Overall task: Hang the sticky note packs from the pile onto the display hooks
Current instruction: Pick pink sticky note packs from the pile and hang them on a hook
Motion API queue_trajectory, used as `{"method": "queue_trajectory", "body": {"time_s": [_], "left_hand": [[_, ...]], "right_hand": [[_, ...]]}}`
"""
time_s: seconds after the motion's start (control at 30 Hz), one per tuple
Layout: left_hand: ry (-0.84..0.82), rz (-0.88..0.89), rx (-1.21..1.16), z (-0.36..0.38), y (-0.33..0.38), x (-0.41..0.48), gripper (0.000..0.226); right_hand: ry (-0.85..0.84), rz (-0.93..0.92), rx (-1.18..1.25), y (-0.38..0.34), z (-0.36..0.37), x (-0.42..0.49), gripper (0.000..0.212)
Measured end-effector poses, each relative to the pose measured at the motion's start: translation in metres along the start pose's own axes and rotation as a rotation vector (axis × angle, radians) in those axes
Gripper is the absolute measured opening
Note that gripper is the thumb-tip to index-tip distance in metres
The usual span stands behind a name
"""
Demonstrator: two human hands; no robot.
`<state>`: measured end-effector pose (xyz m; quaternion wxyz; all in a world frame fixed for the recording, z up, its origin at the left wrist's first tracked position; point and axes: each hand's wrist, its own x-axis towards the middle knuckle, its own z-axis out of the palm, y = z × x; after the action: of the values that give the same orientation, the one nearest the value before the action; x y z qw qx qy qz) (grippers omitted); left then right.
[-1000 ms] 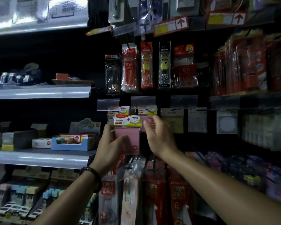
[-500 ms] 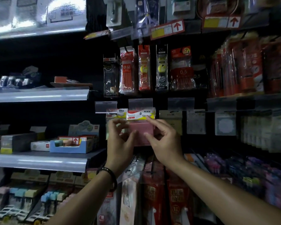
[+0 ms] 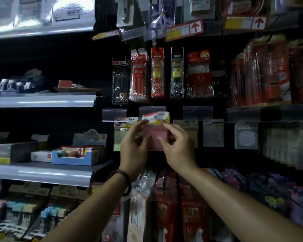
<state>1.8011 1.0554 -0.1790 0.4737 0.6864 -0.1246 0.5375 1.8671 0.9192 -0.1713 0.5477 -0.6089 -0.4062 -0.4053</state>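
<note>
Dim stationery aisle: pink sticky note pack [image 3: 155, 136] has risen to the clear tag holder [image 3: 152, 110] (hook hidden), my left hand [image 3: 132, 154] and right hand [image 3: 177, 149] pinching its sides. Nearly hung, I reckon.

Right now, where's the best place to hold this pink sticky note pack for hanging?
Pinch the pink sticky note pack by its side edges from the front. It faces you flat and upright, so that grip leaves the header card on top clear.

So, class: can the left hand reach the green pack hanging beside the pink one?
Probably yes: the green pack hangs just beside the left hand, nothing between, though that hand grips the pink pack.
</note>
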Motion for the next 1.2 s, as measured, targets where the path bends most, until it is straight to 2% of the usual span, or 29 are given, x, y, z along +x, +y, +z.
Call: {"method": "queue_trajectory", "body": {"time_s": [0.17, 0.27, 0.47, 0.63, 0.7, 0.8, 1.03, 1.2], "left_hand": [[-0.048, -0.026, 0.069, -0.002, -0.01, 0.0, 0.052], [-0.08, -0.092, 0.14, 0.002, -0.016, 0.007, 0.058], [-0.324, -0.203, 0.451, 0.006, -0.02, 0.022, 0.075], [-0.409, -0.096, 0.828, 0.0, -0.023, 0.01, 0.052], [-0.397, -0.067, 0.855, -0.003, -0.018, 0.001, 0.055], [-0.376, -0.009, 0.901, -0.007, -0.003, -0.012, 0.059], [-0.388, 0.003, 0.892, -0.017, 0.032, -0.062, 0.044], [-0.407, 0.086, 0.738, -0.012, 0.044, -0.131, 0.027]], "right_hand": [[-0.049, 0.01, -0.064, 0.009, 0.002, 0.002, 0.059], [-0.083, 0.08, -0.121, 0.013, 0.005, 0.008, 0.061], [-0.268, 0.283, -0.342, 0.026, 0.01, 0.036, 0.062], [-0.438, 0.391, -0.44, 0.033, 0.019, 0.049, 0.075], [-0.494, 0.433, -0.471, 0.032, 0.019, 0.046, 0.084], [-0.491, 0.45, -0.483, 0.027, 0.01, 0.035, 0.087], [-0.43, 0.326, -0.422, -0.012, -0.054, -0.011, 0.05], [-0.327, 0.218, -0.351, -0.032, -0.109, -0.078, 0.021]]}}
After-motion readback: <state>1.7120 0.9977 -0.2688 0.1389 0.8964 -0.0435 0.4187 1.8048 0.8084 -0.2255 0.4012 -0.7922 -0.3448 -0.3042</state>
